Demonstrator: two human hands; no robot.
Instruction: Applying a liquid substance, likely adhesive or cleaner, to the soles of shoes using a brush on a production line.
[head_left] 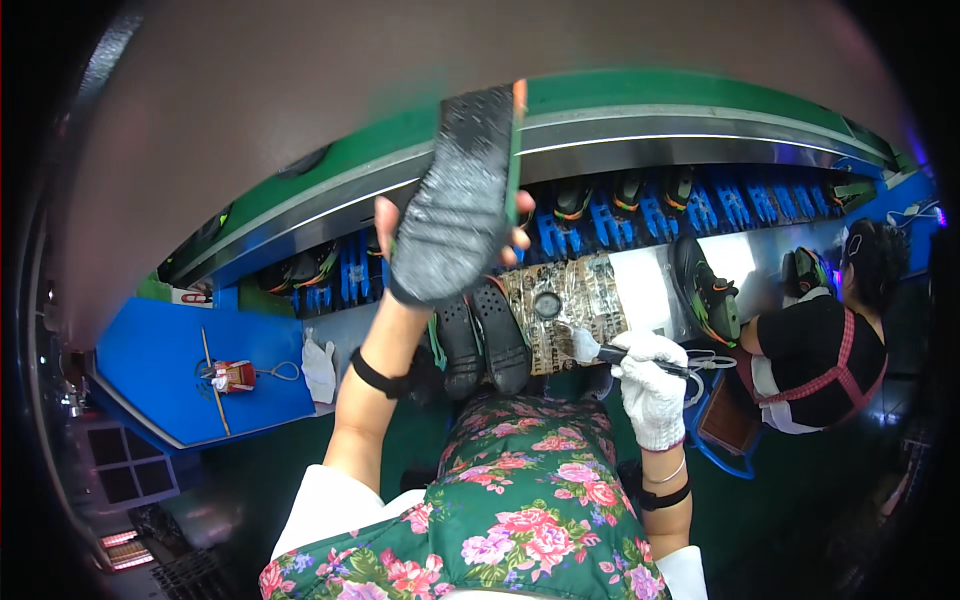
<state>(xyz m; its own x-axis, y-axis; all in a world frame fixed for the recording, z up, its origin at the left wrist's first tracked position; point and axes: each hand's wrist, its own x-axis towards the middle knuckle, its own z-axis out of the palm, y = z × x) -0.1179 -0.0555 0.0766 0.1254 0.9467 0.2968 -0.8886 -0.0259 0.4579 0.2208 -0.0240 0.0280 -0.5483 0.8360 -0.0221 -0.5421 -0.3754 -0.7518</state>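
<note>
My bare left hand is closed round a black shoe, its ridged underside facing up and shining as if wet. Orange and green show along one edge; the palm is hidden behind it. To the right and lower, my right hand in a white knitted glove grips a brush with a dark handle and pale bristles. The bristles point left, over brown patterned sheeting on the bench. A small round dark cup stands on that sheeting. Two black sole-shaped pieces with holes and ridges lie left of it.
Beyond the bench, blue racks carry several shoes below a metal-edged green conveyor. A blue side table holds a stick, a red-and-white item and a white glove. At right sits a co-worker near another dark shoe.
</note>
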